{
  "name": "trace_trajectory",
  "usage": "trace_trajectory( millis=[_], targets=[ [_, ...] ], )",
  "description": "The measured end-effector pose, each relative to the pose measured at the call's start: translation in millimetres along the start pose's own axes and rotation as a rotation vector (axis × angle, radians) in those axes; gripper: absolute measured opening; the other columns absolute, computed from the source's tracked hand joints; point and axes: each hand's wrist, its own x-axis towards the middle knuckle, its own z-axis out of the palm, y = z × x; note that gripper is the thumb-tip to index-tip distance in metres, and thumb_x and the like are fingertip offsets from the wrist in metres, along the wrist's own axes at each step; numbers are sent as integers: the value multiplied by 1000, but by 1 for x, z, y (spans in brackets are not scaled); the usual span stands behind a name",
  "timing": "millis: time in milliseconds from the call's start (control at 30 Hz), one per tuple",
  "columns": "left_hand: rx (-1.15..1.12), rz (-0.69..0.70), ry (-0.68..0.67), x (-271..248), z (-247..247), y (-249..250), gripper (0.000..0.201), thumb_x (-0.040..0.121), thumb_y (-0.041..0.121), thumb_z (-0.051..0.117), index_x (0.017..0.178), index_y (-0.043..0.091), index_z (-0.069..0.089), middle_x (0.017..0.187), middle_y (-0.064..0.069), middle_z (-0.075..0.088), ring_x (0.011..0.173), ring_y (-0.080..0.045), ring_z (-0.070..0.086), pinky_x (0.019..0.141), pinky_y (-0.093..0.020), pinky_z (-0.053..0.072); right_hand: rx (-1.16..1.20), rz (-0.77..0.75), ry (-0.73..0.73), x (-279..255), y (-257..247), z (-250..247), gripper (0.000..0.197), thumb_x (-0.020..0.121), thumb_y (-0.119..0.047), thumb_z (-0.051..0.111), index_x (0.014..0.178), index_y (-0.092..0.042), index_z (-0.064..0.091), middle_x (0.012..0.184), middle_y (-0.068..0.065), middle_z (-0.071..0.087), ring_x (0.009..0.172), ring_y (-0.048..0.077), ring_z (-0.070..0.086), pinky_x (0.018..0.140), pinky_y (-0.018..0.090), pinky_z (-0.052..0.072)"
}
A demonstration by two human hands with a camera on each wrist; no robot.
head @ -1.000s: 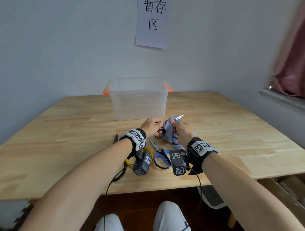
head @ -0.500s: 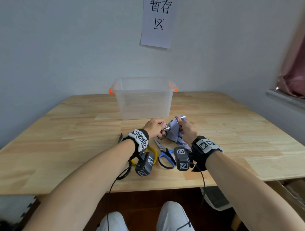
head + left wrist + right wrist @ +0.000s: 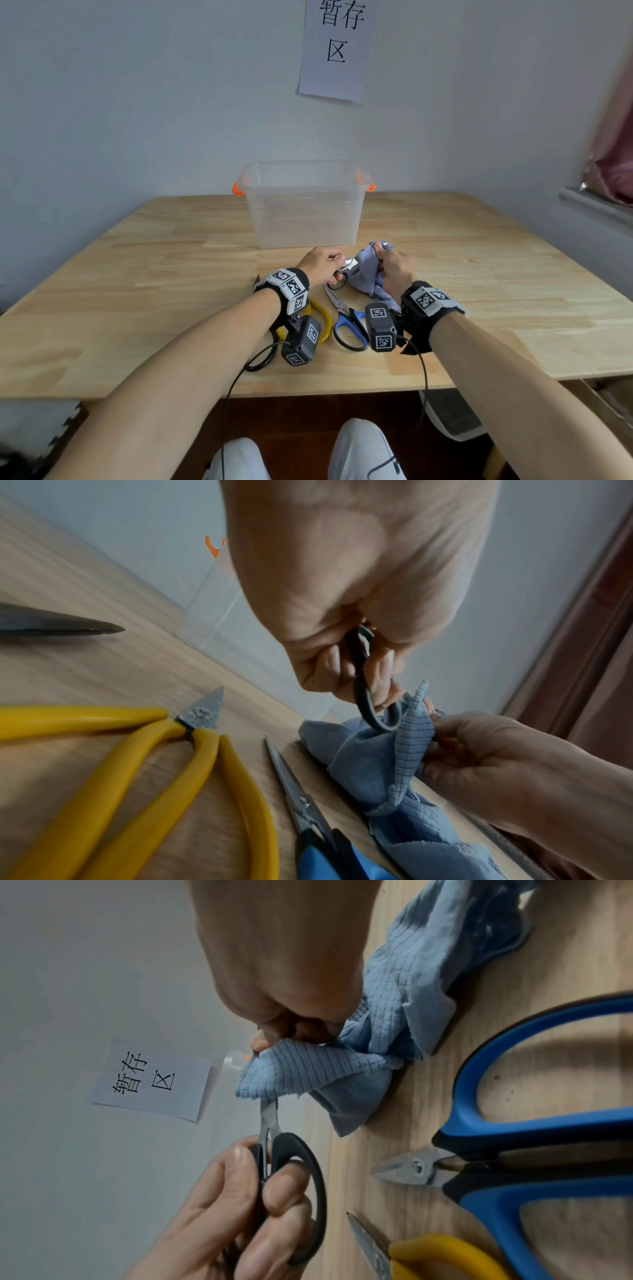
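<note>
My left hand point(image 3: 323, 265) grips the handles of black scissors point(image 3: 342, 275), with fingers through the loops point(image 3: 294, 1183). The blades point(image 3: 268, 1115) run into a blue ribbed cloth point(image 3: 368, 274). My right hand point(image 3: 394, 265) pinches that cloth around the blades, and the blade tip point(image 3: 385, 244) pokes out above the fingers. The cloth's loose end point(image 3: 421, 840) trails onto the wooden table point(image 3: 137, 274). In the left wrist view the black handle loop point(image 3: 373, 710) hangs below my left hand point(image 3: 346, 669), next to the cloth point(image 3: 377, 756).
Blue-handled scissors point(image 3: 349, 322) and yellow-handled snips point(image 3: 322, 317) lie on the table under my wrists. A dark blade tip point(image 3: 68, 627) lies at the left. A clear plastic bin point(image 3: 303, 205) with orange handles stands behind, below a paper sign point(image 3: 337, 48) on the wall.
The right hand has slid the cloth up along the blades toward the tip, so less bare blade shows. The left hand keeps its grip on the handles. The head view has tilted up.
</note>
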Motion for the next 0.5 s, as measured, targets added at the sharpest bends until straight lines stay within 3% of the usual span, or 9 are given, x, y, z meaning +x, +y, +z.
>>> trace_trajectory(
  millis=[67,133,233,300,367,433,500],
  targets=[
    [3,4,-3,-1,-1,0,33,103,9,43,72,12,52,73,-3,44,61,-13,51,47,-15,38,-16,-2,6,-2,-3,0,41,89,-13,73,100,25,59,76,17,54,74,29,53,57,32,46],
    [6,5,-1,-2,-2,-1,33,103,9,43,72,13,53,73,-3,44,61,-13,50,46,-14,38,-20,-19,3,-6,-5,0,46,89,-12,72,108,27,55,73,17,54,76,29,53,61,34,47],
    [19,12,8,-3,-3,-2,34,103,10,43,70,13,52,73,-2,45,61,-13,51,48,-15,39,-25,-23,29,-5,-6,3,44,88,-12,74,110,23,59,90,32,65,84,34,62,74,40,51],
    [17,13,12,-4,-3,-2,35,103,9,43,69,13,51,72,-2,46,61,-13,51,48,-15,38,-51,-6,51,-5,-7,5,33,88,-13,74,91,19,66,98,35,67,86,34,64,77,43,54],
    [17,10,16,-4,-5,-3,35,103,10,43,69,13,51,73,-1,47,62,-14,51,48,-16,38,-51,11,62,-5,-9,5,26,88,-13,74,70,3,64,88,28,68,87,33,64,77,43,56],
    [25,10,15,-4,-6,-5,35,103,10,44,69,13,52,74,-2,47,62,-14,51,47,-15,38,-37,4,69,-7,-10,5,23,88,-13,74,69,-3,65,94,25,69,94,34,67,86,46,56],
    [35,13,11,-4,-8,-7,36,103,10,43,68,14,51,74,-2,47,62,-14,51,46,-14,37,-36,-2,64,-4,-9,4,19,88,-13,74,80,4,69,107,30,68,92,31,66,90,50,55]
  ],
)
